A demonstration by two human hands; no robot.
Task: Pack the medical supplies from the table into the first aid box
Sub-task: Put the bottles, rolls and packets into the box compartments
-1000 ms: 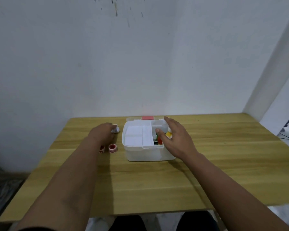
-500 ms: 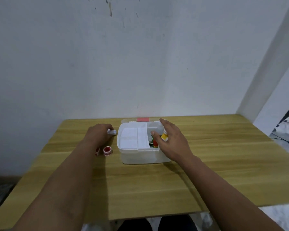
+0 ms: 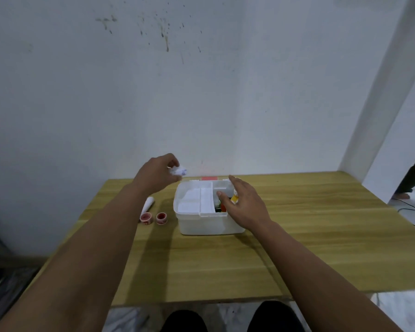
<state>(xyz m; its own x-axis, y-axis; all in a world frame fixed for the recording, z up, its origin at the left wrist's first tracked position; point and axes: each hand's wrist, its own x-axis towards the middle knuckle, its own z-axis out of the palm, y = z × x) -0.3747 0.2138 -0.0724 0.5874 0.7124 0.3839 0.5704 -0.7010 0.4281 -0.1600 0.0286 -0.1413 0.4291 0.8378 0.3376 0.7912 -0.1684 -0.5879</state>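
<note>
On the wooden table (image 3: 297, 236), seen from the head camera, a white first aid box (image 3: 209, 221) stands open near the far edge, just in front of the pale wall (image 3: 201, 92); its left part carries a white tray insert (image 3: 194, 200), and the right compartment holds several small items in orange, green and yellow, too crowded to name. Above the table, up and to the left of the box's back corner, the left hand (image 3: 157, 174) is raised in the air; its fingers are closed around a small white packet (image 3: 177, 170) with bluish print, held clear of both table and box. Over the right side of the box, the right hand (image 3: 243, 206) hovers with fingers spread and apart, palm down; its thumb reaches toward the items in the right compartment, and whether it touches them cannot be told. Left of the box, on the tabletop, two small red-and-white rolls (image 3: 153, 218) sit side by side, close to each other but apart from the box; just behind them a white tube (image 3: 147, 204) lies flat, partly hidden by the left forearm.
</note>
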